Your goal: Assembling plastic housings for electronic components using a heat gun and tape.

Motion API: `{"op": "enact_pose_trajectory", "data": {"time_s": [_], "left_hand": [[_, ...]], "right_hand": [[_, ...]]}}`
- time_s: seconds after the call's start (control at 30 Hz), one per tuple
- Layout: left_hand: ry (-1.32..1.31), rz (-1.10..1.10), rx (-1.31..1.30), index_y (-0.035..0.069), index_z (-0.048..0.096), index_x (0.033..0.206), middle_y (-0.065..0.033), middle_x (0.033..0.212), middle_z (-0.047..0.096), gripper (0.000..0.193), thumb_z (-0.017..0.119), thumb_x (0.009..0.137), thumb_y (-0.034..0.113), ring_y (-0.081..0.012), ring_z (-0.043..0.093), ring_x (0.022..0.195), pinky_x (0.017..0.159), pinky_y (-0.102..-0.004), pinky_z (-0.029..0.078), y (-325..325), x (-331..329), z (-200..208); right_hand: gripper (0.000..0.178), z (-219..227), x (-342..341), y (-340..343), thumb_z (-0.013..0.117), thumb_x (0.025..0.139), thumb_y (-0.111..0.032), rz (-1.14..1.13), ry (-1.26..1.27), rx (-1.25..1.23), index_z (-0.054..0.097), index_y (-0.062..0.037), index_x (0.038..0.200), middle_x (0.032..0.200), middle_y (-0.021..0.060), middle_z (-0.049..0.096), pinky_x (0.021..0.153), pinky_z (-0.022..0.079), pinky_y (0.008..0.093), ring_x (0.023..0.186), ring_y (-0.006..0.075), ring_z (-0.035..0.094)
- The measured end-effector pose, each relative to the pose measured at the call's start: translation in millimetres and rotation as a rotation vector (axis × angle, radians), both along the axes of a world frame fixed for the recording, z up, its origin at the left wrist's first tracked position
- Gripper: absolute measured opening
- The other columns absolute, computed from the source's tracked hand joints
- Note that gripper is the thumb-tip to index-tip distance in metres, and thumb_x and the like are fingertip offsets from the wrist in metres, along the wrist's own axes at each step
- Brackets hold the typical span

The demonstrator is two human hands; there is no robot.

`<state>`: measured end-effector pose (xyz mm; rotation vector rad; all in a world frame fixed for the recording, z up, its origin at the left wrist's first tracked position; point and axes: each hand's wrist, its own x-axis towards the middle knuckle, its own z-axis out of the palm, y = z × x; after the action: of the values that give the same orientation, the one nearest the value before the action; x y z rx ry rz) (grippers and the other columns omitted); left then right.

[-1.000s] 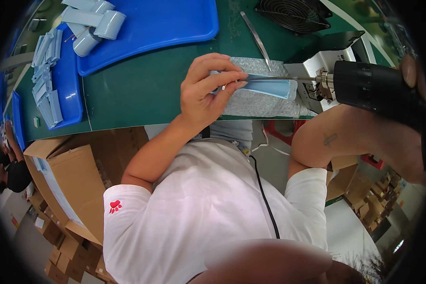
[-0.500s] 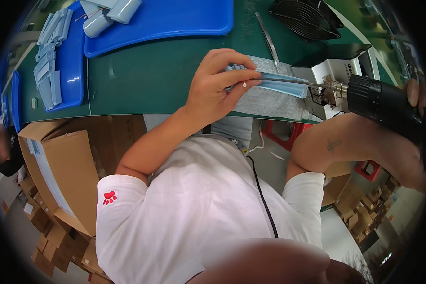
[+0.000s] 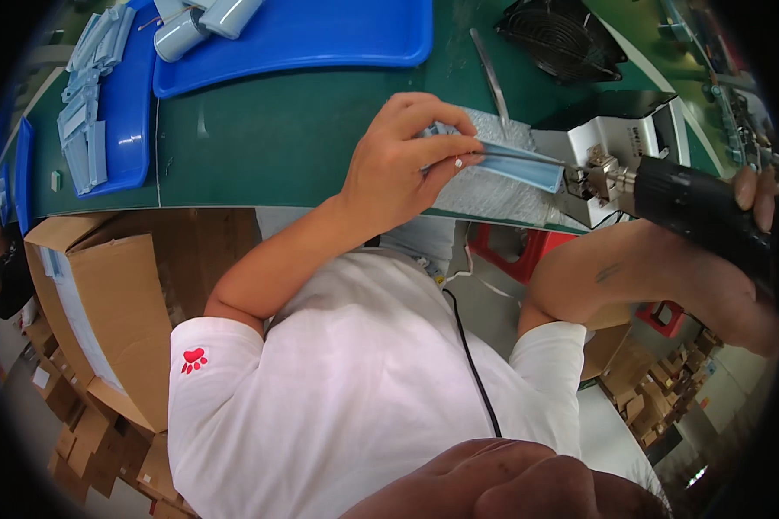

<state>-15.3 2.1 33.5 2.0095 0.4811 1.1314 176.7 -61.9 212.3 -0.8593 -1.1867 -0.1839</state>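
My left hand [image 3: 407, 156] is closed in a pinch on a long light blue plastic piece [image 3: 525, 168] above the table. A small white bit [image 3: 459, 163] shows at its fingertips. At the right edge, my right hand [image 3: 760, 199] wraps round a black electric screwdriver [image 3: 688, 195], partly lost in the dark rim. The tool's long thin metal shaft [image 3: 537, 159] runs left along the blue piece to my left fingertips, which hide its end. Behind the shaft stands a white and black box [image 3: 619, 134] with a metal mechanism in front.
Under the blue piece lies a translucent wrapping sheet [image 3: 493, 199]. Tweezers [image 3: 491, 78] and a black fan [image 3: 561, 39] lie beyond. Blue trays [image 3: 320, 60] hold white cylinders and blue pieces [image 3: 85, 130]. Below the table are a cardboard box [image 3: 117, 303] and red stool [image 3: 537, 255]. Another person [image 3: 9, 277] is far left.
The view has shifted slightly. The screwdriver's body sits a little lower, so its shaft slopes more. My left hand keeps its pinch on the blue piece.
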Motion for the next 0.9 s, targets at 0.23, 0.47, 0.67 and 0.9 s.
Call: {"op": "enact_pose_trajectory", "data": {"time_s": [0.23,0.47,0.67,0.9], "left_hand": [[0.054,-0.052,-0.012,0.007,0.076,0.091,-0.0012,0.102,0.067,0.016,0.080,0.075,0.005,-0.0273,0.058,0.099,0.080,-0.0373,0.050,-6,-4,-3],[0.031,-0.073,-0.023,0.005,0.075,0.097,-0.0032,0.107,0.068,0.019,0.078,0.079,0.004,-0.0287,0.058,0.102,0.086,-0.0383,0.050,0,-2,-8],[-0.052,-0.003,0.005,0.005,0.070,0.102,-0.0066,0.107,0.069,0.018,0.066,0.088,-0.004,-0.0295,0.059,0.103,0.089,-0.0376,0.050,5,-1,-19],[-0.095,0.016,-0.082,0.004,0.064,0.109,-0.0081,0.107,0.067,0.029,0.053,0.088,-0.011,-0.0317,0.058,0.102,0.089,-0.0384,0.049,-2,-4,-31]], "right_hand": [[0.069,-16,8,-33,0.048,0.092,-0.065,0.006,0.212,-0.051,0.048,-0.0052,0.126,0.101,0.0193,0.047,0.059,0.043,0.0346,0.071,0.0235,0.051],[0.067,-13,12,-32,0.053,0.090,-0.065,0.250,0.290,0.006,0.049,-0.0085,0.125,0.100,0.0176,0.048,0.061,0.045,0.0343,0.072,0.0231,0.052],[0.046,-3,-6,-2,0.044,0.106,-0.050,0.055,0.246,0.057,0.041,-0.0111,0.130,0.092,0.0192,0.059,0.036,0.041,0.0267,0.056,0.0237,0.056],[0.045,-15,-11,0,0.043,0.106,-0.049,0.038,0.217,0.017,0.040,-0.0117,0.130,0.093,0.0195,0.059,0.036,0.042,0.0272,0.056,0.0237,0.055]]}}
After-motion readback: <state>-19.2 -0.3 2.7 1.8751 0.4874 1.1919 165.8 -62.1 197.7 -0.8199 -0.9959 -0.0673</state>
